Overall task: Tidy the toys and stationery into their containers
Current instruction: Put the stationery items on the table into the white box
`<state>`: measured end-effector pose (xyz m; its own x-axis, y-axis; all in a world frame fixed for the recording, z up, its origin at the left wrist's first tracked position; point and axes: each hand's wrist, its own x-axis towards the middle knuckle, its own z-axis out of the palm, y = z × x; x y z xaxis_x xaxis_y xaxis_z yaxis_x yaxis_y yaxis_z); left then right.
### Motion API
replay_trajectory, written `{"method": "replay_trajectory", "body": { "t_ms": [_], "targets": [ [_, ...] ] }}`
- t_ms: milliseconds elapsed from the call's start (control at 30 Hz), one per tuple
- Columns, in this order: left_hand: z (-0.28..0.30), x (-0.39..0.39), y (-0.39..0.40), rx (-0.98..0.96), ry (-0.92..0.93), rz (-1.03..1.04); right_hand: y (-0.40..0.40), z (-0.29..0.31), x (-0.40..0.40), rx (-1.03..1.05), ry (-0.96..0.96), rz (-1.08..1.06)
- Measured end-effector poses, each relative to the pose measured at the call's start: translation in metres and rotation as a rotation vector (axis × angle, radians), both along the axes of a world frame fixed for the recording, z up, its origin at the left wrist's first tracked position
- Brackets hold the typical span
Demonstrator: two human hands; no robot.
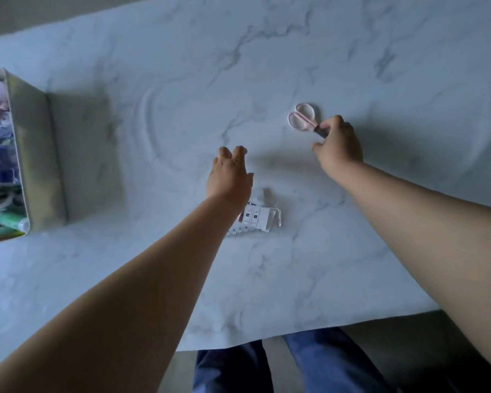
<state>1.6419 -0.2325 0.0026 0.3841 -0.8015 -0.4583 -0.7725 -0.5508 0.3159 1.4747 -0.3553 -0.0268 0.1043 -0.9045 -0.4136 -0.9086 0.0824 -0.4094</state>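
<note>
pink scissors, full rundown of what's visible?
The small pink-handled scissors lie flat on the white marbled tabletop, right of centre. Two pale pink plastic loop handles point away from the person; the dark blades point back and are mostly hidden under the right hand, whose fingers pinch the blade end. They look closed. Nothing else touches them.

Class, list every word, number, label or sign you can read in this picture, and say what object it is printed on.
No text here can be read.
Small white card packet with clear plastic: two dark squares, print too blurred to read.
Green-and-white tube in the pale storage bin: any label is too blurred.
Pink-handled scissors in the right hand: no marking visible.
</note>
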Motion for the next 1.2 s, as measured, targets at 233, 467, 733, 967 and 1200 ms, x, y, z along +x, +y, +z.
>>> {"method": "replay_trajectory", "body": {
  "t_ms": [233, 467, 733, 967, 1200],
  "targets": [
    [-0.001, 0.023, 0.033, 0.044, -0.003, -0.011, 0.027, -0.002, 0.01, 0.085, 0.052, 0.108],
    [-0.001, 0.008, 0.056, 0.045, 0.052, -0.154, 0.042, 0.007, 0.013, 0.207, 0.024, 0.193],
    [-0.01, 0.003, 0.061, 0.005, -0.005, -0.127, 0.068, 0.014, 0.034, 0.206, -0.104, 0.144],
    [0.007, 0.05, 0.08, -0.133, 0.238, 0.288, 0.09, 0.046, 0.102, 0.2, -0.213, 0.302],
    [0.041, 0.171, 0.139, -0.367, 0.083, 0.54, 0.141, 0.069, 0.224, 0.178, -0.342, 0.391]
  ]
}}
